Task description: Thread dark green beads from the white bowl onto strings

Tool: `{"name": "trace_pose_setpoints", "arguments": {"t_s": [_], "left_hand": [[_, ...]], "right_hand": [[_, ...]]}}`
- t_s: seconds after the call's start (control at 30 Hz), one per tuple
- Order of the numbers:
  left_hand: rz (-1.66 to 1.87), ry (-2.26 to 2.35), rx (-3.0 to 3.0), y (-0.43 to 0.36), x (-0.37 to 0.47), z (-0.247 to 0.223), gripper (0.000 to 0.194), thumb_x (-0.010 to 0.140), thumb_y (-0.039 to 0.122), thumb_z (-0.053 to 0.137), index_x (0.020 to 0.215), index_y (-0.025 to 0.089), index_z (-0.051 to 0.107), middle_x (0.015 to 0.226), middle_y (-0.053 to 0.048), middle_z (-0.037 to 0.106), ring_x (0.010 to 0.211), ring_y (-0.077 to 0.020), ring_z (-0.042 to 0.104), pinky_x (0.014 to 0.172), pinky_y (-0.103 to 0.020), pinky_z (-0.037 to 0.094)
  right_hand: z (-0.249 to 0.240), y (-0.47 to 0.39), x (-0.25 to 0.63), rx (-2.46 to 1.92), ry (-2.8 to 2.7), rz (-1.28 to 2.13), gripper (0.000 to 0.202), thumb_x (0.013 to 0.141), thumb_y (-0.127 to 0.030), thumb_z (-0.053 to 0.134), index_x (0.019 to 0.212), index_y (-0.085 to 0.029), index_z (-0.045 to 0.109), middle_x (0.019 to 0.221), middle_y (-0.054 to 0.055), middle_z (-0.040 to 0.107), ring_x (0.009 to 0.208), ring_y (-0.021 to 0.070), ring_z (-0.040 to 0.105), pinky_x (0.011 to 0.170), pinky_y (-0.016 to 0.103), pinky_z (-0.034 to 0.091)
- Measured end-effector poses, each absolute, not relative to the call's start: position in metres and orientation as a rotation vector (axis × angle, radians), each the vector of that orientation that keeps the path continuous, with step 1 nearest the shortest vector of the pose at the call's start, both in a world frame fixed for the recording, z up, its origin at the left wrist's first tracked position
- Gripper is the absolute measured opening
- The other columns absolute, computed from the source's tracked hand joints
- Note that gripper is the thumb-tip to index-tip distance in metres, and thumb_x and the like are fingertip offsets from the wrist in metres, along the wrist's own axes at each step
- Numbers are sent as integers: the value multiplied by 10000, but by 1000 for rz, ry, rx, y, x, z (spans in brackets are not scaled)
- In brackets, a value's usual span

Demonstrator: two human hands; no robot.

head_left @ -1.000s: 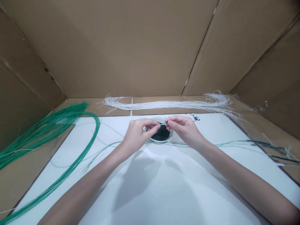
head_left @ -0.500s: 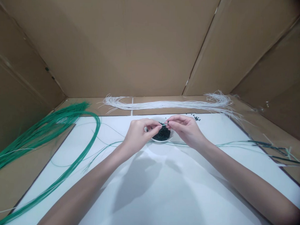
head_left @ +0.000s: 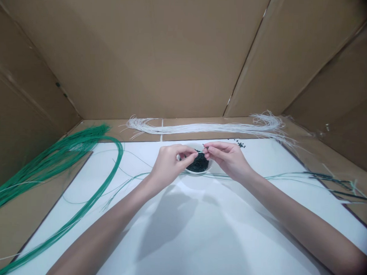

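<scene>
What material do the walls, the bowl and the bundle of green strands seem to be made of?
Walls: cardboard, by the matt brown panels and seams.
Bowl: smooth, white; plastic or ceramic, I cannot tell.
Green strands: perhaps plastic line or coated wire, being thin, evenly coloured and springily curved.

Back wall [head_left: 144,52]: plain brown cardboard, filling most of the upper view.
Seam [head_left: 249,51]: dark line slanting down the cardboard right of centre, with small pale flecks [head_left: 228,100].
Left wall [head_left: 20,67]: brown cardboard, meeting the back wall along a sloping join; small dark marks [head_left: 57,84] beside it.
Right wall [head_left: 347,91]: brown cardboard, darkest toward the upper corner.
Work surface [head_left: 269,160]: white, dark-edged.
Base [head_left: 11,231]: brown cardboard bordering the white.
Light: diffuse; soft-edged shadows [head_left: 168,225].
</scene>
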State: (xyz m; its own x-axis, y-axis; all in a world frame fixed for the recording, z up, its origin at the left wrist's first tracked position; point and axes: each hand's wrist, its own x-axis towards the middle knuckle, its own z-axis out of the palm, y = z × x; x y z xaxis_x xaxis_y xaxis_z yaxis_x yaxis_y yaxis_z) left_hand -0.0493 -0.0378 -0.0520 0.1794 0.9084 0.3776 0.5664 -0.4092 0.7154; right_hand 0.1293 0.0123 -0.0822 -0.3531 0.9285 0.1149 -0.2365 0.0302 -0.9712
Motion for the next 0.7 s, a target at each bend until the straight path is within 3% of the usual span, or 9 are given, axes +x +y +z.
{"name": "trace_pose_setpoints", "arguments": {"t_s": [0.7], "left_hand": [[1116,1375,2055,-39,-48,-51,167,764,253,515,750,186,667,701,17,668,630,-96,563,570,-170,406]], "right_hand": [[-86,12,132,-765,-1391,1505,119,641,-249,682,754,-220,704,650,2,625,603,87,528,573,233,417]]}}
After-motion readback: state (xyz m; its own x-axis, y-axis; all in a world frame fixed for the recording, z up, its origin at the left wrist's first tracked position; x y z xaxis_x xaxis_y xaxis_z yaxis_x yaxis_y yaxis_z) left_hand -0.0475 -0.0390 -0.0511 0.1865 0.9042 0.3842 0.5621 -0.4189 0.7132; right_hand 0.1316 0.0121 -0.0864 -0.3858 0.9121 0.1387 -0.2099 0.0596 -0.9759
